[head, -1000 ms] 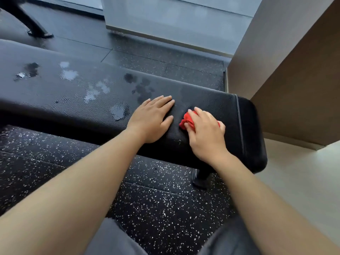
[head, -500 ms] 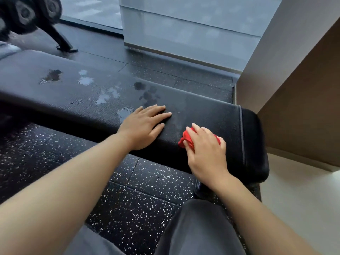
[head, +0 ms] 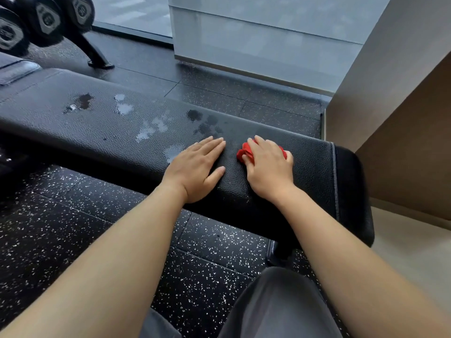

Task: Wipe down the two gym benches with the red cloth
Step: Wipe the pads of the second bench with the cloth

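A long black padded gym bench (head: 102,128) runs from the left edge to the right, ending near a wall. Wet patches (head: 148,129) spot its top. My right hand (head: 269,167) presses a crumpled red cloth (head: 245,152) onto the bench top near its right end; only the cloth's edges show past my fingers. Flat on the pad just left of the cloth lies my left hand (head: 197,169), fingers together, holding nothing. A second black pad (head: 17,69) shows at the far left edge.
A dumbbell rack (head: 46,18) with its foot (head: 97,57) stands at the back left. Black speckled rubber floor (head: 97,240) lies under the bench. A beige wall (head: 395,106) rises on the right, a glass panel (head: 256,37) behind. My knee (head: 280,306) is low in view.
My right hand has slid the cloth up from the bench's near edge onto the top, close to my left hand. The view has shifted, showing the dumbbell rack.
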